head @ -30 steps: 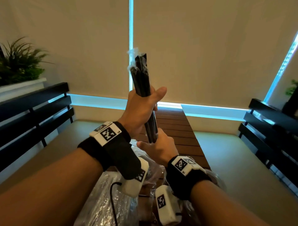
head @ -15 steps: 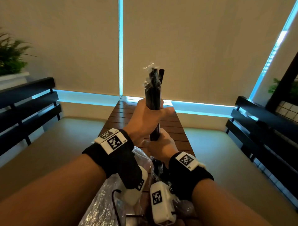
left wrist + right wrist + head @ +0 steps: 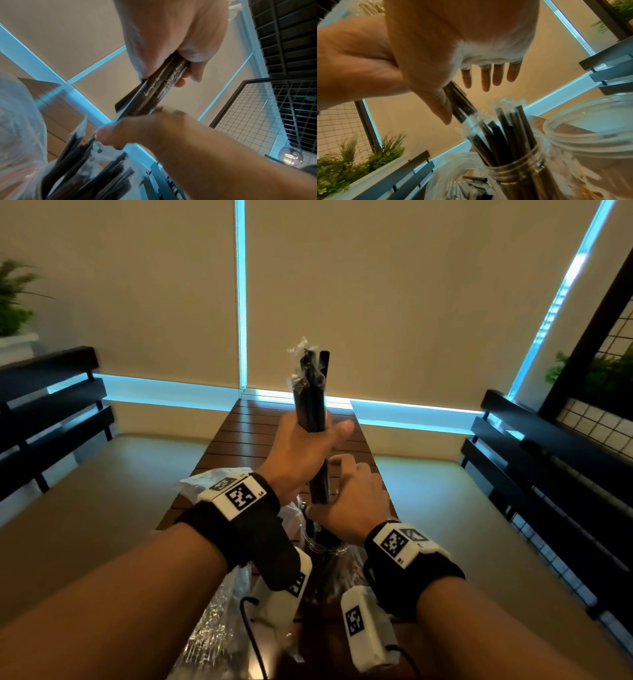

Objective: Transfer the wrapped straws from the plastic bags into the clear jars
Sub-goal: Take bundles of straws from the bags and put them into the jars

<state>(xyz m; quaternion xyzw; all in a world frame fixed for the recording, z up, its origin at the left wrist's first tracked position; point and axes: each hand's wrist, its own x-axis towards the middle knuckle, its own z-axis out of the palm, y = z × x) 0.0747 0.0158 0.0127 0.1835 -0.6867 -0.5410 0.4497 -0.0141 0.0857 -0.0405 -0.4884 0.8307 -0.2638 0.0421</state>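
Observation:
My left hand (image 3: 308, 436) grips a bundle of black wrapped straws (image 3: 310, 392) upright above the table, the clear wrapper ends sticking out on top. In the left wrist view the left hand (image 3: 180, 65) wraps round the straws (image 3: 163, 83). My right hand (image 3: 346, 491) is at the bundle's lower end; its fingers (image 3: 488, 77) are straight and its thumb lies along the straws (image 3: 458, 102). Right below stands a clear jar (image 3: 522, 166) (image 3: 325, 547) holding several black straws.
A second, wider clear jar (image 3: 590, 135) stands next to the first. Crinkled plastic bags (image 3: 219, 621) (image 3: 453, 175) with more straws lie on the slatted wooden table (image 3: 250, 436). Dark benches (image 3: 51, 405) flank both sides, and plants sit behind them.
The bundle has swung from a tilt to upright and come down towards the jar. My right hand, which gripped the lower end, has straightened its fingers.

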